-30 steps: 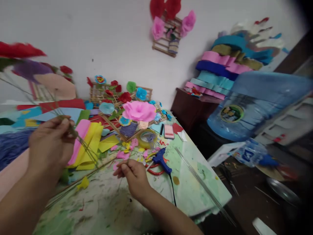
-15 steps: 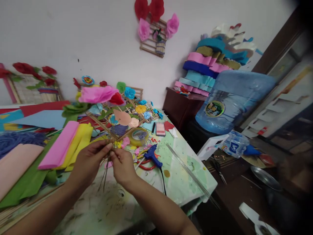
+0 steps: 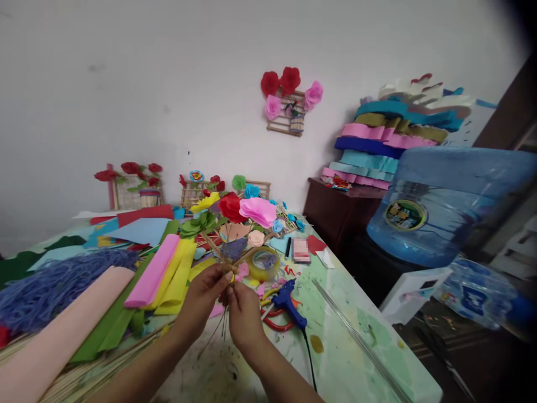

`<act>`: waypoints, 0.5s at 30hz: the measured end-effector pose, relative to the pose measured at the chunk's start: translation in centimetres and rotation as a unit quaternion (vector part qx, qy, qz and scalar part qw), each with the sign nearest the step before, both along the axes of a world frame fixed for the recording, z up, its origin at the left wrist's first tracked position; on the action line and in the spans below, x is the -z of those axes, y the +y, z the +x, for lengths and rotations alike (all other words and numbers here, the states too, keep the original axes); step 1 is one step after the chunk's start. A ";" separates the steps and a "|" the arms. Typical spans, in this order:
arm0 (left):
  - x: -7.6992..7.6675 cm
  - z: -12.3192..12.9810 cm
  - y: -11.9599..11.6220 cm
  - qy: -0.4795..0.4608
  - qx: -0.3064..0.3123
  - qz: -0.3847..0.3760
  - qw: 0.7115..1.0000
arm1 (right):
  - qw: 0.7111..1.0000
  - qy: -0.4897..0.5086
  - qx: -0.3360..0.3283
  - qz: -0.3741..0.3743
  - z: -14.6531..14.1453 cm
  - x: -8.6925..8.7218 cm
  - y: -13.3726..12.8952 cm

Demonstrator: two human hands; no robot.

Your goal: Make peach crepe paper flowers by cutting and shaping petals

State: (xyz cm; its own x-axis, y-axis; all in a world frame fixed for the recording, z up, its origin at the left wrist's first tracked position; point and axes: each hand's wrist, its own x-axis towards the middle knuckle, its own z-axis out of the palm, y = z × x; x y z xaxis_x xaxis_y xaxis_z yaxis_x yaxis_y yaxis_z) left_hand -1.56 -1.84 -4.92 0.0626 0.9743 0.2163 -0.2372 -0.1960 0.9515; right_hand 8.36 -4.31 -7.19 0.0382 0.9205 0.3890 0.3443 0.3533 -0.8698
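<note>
Worktop: pale green and white, stained, a bare stretch (image 3: 339, 358) along its near right side.
Left edge: a peach crepe-paper roll (image 3: 71, 330) slants in from the near corner, with green paper (image 3: 104, 338) beside it.
Hands: the left hand (image 3: 205, 299) and right hand (image 3: 247, 313) meet at the middle, almost touching, thumbs and fingers closed in a pinch on the same bunch of thin wire stems (image 3: 224, 324).
Stems: roughly upright, lower ends splaying below the fingers over the worktop.
Flower heads: just above the hands, a red paper flower (image 3: 231, 206), a pink paper flower (image 3: 258, 211) and a yellow paper flower (image 3: 205, 202), with green leaves (image 3: 198, 223) at their left; which wire bears which cannot be traced.
Right of the hands: a blue glue gun (image 3: 288, 302) lies by red looped handles (image 3: 282, 327); farther right, a bundle of straight wires (image 3: 361, 341) runs slantwise.
Left of the hands: a pink crepe-paper roll (image 3: 153, 271) next to yellow crepe paper (image 3: 178, 280), then a heap of blue-violet yarn (image 3: 79, 285).
Beyond the hands: an amber tape roll (image 3: 253, 266) lies flat, a black pen (image 3: 288, 247) past it.
Far right: a big blue water bottle (image 3: 440, 207); behind it, folded crepe paper (image 3: 369, 146) stacked on a dark red cabinet (image 3: 327, 202).
Wall: a stick lattice (image 3: 284, 132) hangs with two red and two pink flowers.
</note>
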 end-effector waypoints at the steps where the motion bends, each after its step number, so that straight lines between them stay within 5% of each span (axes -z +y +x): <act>1: -0.3 0.0 0.1 0.004 -0.001 0.000 1.000 | 1.000 -0.006 0.000 -0.002 0.0 -0.1 0.0; 6: -1.8 0.0 1.3 -0.024 -0.027 0.001 0.999 | 1.000 -0.025 -0.003 -0.003 0.0 -0.4 -0.2; 15: -5.2 0.7 1.6 -0.070 0.016 0.032 0.997 | 0.994 -0.110 -0.023 -0.014 0.3 -1.9 0.2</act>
